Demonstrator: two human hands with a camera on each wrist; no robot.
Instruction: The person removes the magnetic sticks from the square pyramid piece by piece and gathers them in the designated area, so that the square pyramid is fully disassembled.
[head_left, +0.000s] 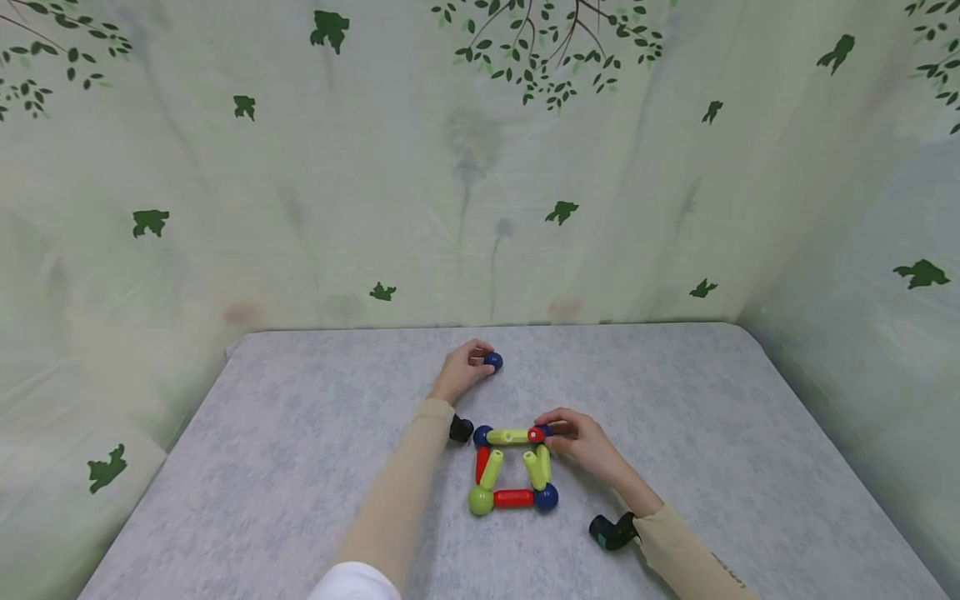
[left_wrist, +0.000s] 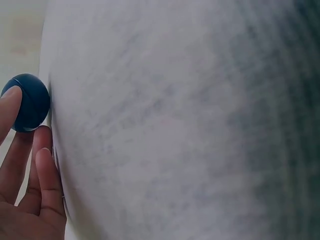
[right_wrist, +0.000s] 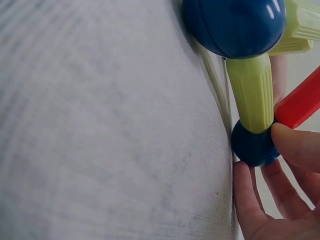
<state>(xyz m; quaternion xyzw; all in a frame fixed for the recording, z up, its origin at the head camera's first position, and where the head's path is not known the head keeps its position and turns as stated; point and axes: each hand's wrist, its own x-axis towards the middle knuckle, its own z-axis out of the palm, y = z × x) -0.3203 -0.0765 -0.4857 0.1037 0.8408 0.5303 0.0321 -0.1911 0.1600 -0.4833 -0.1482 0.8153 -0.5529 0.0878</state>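
Near the far edge of the table, my left hand (head_left: 461, 371) pinches a blue ball (head_left: 492, 361) between thumb and fingers. The same blue ball (left_wrist: 32, 102) shows at the left of the left wrist view. A four-sided frame of balls and sticks lies nearer. Its corners are a green ball (head_left: 481, 500) and several blue balls, joined by red sticks (head_left: 513, 498) and yellow-green sticks (head_left: 510, 437). My right hand (head_left: 577, 437) grips the far-right corner's blue ball (right_wrist: 254, 145) with thumb and fingertips. From that ball a red stick (right_wrist: 302, 99) sticks up. Two yellow-green sticks rise from the near corners.
The grey table (head_left: 315, 467) meets a pale wall covering (head_left: 420, 208) printed with leaves and birds. Black wrist cameras show at the left wrist (head_left: 461, 429) and the right wrist (head_left: 612, 532), both close to the frame of sticks.
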